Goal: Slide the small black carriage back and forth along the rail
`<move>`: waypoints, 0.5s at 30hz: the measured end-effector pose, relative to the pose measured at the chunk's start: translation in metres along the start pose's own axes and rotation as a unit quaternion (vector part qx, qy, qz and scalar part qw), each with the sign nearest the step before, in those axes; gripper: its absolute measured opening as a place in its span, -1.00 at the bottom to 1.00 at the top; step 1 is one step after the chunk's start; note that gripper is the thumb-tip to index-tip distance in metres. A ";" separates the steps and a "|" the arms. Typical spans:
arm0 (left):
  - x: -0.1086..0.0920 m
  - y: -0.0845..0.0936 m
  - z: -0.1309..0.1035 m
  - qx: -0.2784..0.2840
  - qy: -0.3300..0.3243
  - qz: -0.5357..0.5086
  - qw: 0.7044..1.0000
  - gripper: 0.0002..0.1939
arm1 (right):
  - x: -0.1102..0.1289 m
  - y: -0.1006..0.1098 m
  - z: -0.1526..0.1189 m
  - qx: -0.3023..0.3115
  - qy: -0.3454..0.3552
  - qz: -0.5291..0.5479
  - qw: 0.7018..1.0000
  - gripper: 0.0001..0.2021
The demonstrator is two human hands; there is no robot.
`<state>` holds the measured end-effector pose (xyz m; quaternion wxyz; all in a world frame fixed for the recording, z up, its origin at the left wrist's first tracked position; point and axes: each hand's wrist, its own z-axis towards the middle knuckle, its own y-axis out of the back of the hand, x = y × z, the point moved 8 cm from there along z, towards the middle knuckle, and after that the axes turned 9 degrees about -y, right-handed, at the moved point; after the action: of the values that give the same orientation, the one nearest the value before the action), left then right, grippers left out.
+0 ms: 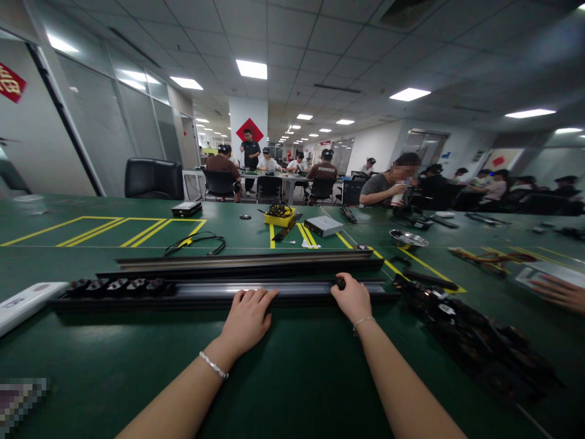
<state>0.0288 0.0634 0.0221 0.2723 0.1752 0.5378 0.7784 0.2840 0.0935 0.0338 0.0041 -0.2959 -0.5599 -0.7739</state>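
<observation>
A long black rail with a shiny inner channel [201, 289] lies across the green table. Several black round parts [116, 286] sit in a row at its left end. My left hand [249, 317] rests on the rail's near edge right of its middle, fingers spread a little and holding nothing. Toward the rail's right end, my right hand [351, 297] pinches a small black part [339, 283] over the channel. A second long rail [247, 262] lies just behind, roughly parallel.
Black assemblies [475, 335] lie at the right, near another person's hand [560, 291]. Behind stand a metal bowl [409, 238], a grey box [323, 225], a yellow tray [279, 217] with cables and a black cable [196, 242]. A white case [30, 305] is at the left.
</observation>
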 end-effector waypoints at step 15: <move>-0.001 0.001 0.000 -0.010 -0.006 0.000 1.000 -0.47 | -0.001 0.000 0.000 -0.004 -0.002 0.004 1.000 -0.69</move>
<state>0.0295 0.0620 0.0226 0.2768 0.1769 0.5282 0.7830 0.2846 0.0938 0.0332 0.0049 -0.2997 -0.5560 -0.7753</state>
